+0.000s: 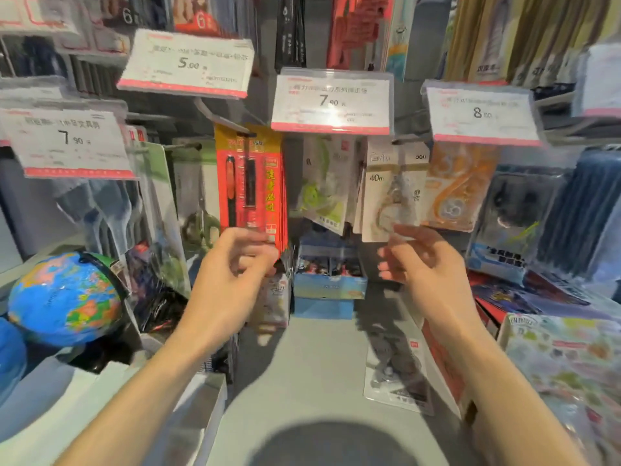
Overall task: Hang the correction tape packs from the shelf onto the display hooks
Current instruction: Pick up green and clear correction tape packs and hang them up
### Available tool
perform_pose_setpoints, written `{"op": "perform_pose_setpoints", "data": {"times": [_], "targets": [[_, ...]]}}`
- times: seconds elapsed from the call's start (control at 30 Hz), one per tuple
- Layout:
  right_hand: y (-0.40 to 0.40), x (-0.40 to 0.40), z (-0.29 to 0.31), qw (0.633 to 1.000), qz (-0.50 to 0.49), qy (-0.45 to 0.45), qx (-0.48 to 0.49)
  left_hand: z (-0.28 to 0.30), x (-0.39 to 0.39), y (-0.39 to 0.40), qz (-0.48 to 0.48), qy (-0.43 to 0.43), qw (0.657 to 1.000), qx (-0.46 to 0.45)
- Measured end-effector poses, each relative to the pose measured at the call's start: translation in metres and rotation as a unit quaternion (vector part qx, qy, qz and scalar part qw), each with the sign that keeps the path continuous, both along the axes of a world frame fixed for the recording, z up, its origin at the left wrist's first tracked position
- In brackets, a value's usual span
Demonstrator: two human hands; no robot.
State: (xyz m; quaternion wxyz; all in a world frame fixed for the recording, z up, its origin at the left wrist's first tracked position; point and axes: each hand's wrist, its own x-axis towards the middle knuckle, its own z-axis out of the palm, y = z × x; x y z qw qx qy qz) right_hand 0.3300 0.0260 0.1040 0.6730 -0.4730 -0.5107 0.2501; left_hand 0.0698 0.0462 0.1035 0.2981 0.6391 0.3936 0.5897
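Observation:
A white correction tape pack [389,193] marked 40m hangs from a display hook [408,140] under the 7.90 price tag [331,100]. My right hand [423,264] is just below it, fingers spread, the index tip touching the pack's bottom edge. Left of it hangs a green correction tape pack [324,191], and to the right an orange one [457,190]. Another clear correction tape pack [396,378] lies flat on the grey shelf [312,358]. My left hand [235,264] is curled on the bottom corner of a hanging red and yellow pen pack [252,183].
Price tags stick out above the hooks at head height. A globe [65,297] stands at the left, a blue box of small items [329,280] at the back of the shelf, and colourful boxed sets [564,358] at the right.

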Motion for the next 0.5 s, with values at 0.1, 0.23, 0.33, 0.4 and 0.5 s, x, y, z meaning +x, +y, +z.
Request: {"op": "perform_pose_setpoints", "data": {"times": [0.1,0.23,0.33,0.4,0.5], "targets": [[-0.016,0.01,-0.028,0.999,-0.02,-0.003,-0.033,-0.019,0.003,-0.012,-0.017,-0.02,0.999,-0.023],[-0.018,0.02,-0.072,0.984,-0.091,-0.082,-0.131,-0.043,0.012,-0.022,-0.042,-0.069,0.994,-0.071],[-0.01,0.022,-0.102,0.923,-0.145,-0.239,-0.265,-0.056,0.017,-0.025,-0.047,-0.114,0.987,-0.102],[-0.007,0.019,-0.118,0.869,-0.149,-0.337,-0.331,-0.063,0.018,-0.028,-0.051,-0.131,0.983,-0.119],[-0.007,0.015,-0.131,0.817,-0.13,-0.394,-0.401,-0.07,0.017,-0.031,-0.049,-0.123,0.982,-0.135]]}}
